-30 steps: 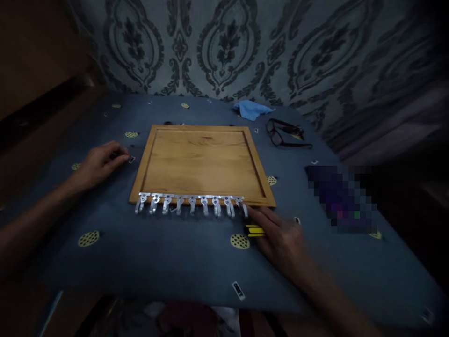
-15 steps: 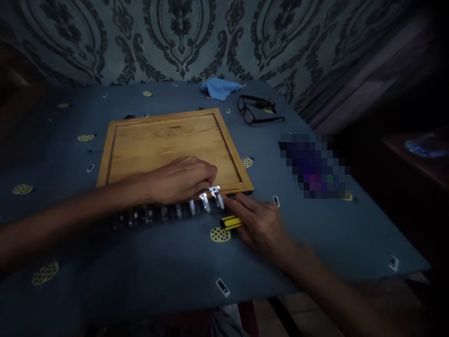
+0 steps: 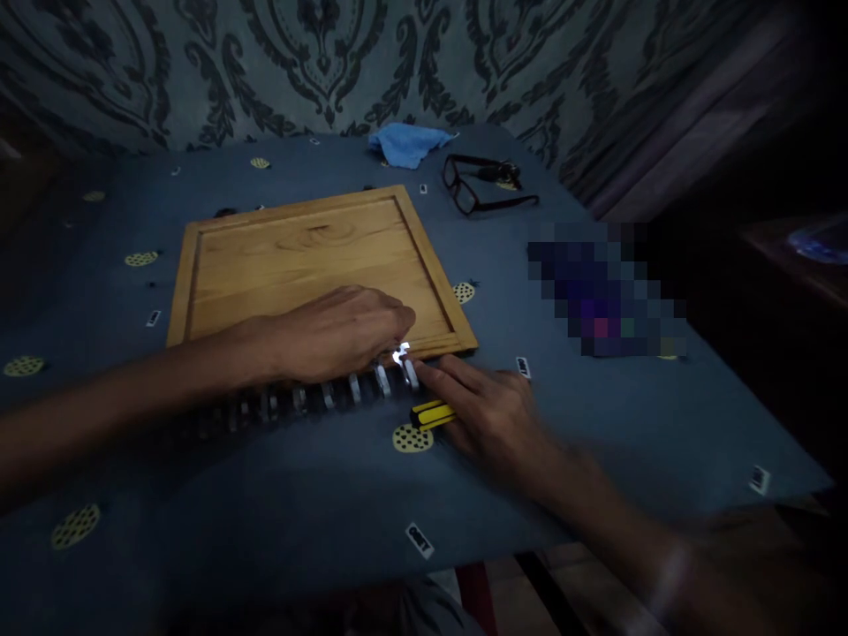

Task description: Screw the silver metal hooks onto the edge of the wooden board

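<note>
A framed wooden panel (image 3: 298,247) lies flat on the table. Along its near edge runs a row of several small curved metal pieces (image 3: 354,389), the rightmost one shining brightly. My left hand (image 3: 337,327) rests over the panel's near edge, fingers curled closed beside that bright piece; whatever is between them is hidden. From the right, my right hand (image 3: 487,411) reaches in with its index fingertip at the rightmost metal piece. Under its curled fingers sits a yellow-and-black handle (image 3: 432,415); the rest of that tool is covered by the hand.
Black-framed glasses (image 3: 467,190) lie beyond the panel at the right, near a crumpled blue cloth (image 3: 407,144). A pixelated dark object (image 3: 596,300) is on the right side of the patterned tablecloth (image 3: 278,521). A patterned curtain (image 3: 318,62) hangs behind the table.
The view has shifted slightly, so the panel and table items sit a little higher in the picture. Both hands stay at the same metal piece, in nearly the same pose.
</note>
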